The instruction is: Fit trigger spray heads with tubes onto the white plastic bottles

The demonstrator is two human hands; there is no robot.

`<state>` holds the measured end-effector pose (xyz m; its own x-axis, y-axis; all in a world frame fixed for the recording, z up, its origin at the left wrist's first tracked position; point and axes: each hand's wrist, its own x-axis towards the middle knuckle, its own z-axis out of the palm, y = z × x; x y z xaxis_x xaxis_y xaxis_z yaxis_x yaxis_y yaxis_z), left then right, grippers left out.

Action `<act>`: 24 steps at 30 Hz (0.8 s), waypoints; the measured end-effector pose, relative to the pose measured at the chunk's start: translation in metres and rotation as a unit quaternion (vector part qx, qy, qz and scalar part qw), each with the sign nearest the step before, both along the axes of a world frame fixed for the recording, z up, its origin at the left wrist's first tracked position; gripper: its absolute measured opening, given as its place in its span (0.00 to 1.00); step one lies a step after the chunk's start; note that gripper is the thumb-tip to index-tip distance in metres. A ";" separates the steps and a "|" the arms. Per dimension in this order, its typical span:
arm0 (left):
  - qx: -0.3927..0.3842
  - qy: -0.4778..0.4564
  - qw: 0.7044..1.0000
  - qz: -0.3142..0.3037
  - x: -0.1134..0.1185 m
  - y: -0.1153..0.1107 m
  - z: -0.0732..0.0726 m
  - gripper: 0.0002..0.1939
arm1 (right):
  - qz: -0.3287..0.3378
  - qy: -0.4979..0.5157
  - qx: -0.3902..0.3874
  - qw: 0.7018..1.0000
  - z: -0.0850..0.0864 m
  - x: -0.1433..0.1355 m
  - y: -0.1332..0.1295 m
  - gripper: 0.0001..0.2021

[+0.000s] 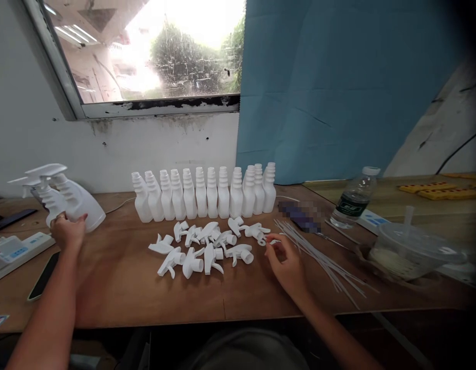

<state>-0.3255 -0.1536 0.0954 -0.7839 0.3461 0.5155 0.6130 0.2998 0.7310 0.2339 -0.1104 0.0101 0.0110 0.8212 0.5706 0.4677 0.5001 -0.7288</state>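
Observation:
At the left, my left hand (69,232) is closed against the lower part of a white spray bottle (83,205) fitted with a trigger head. A second assembled spray bottle (52,201) stands close beside it, partly behind my fingers. My right hand (286,262) is at the right end of a loose pile of white trigger spray heads (209,234), thumb and index finger apart. Its fingertips are near one spray head (255,231); whether they touch it I cannot tell. Behind the pile, several white bottles without heads (189,198) stand upright in a row.
Thin white tubes (318,252) lie right of my right hand. Beyond them are a water bottle (351,203) and a lidded plastic bowl with a straw (399,254). A phone (44,276) and a power strip (25,252) lie at the left. The wooden table's front edge (184,324) is near me.

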 end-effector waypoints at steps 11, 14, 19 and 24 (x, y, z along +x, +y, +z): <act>-0.011 -0.036 0.999 0.001 -0.010 0.002 -0.035 0.24 | 0.024 0.027 -0.035 0.999 -0.003 0.002 -0.001 0.09; -0.010 -0.032 0.999 0.013 -0.006 0.003 -0.035 0.35 | 0.013 -0.012 -0.019 1.000 -0.002 0.003 0.000 0.08; 0.014 0.047 0.999 -0.007 0.033 0.008 -0.014 0.36 | -0.054 -0.158 0.061 0.984 -0.006 0.006 0.007 0.09; -0.015 0.092 0.947 -0.307 0.159 -0.007 -0.014 0.17 | -0.142 -0.326 0.035 0.934 -0.014 0.004 0.007 0.15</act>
<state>-0.1668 -0.1606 0.0812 -0.3269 0.7249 0.6064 0.7953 -0.1356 0.5909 0.2379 -0.1036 -0.0035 -0.1453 0.7982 0.5846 0.9219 0.3237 -0.2128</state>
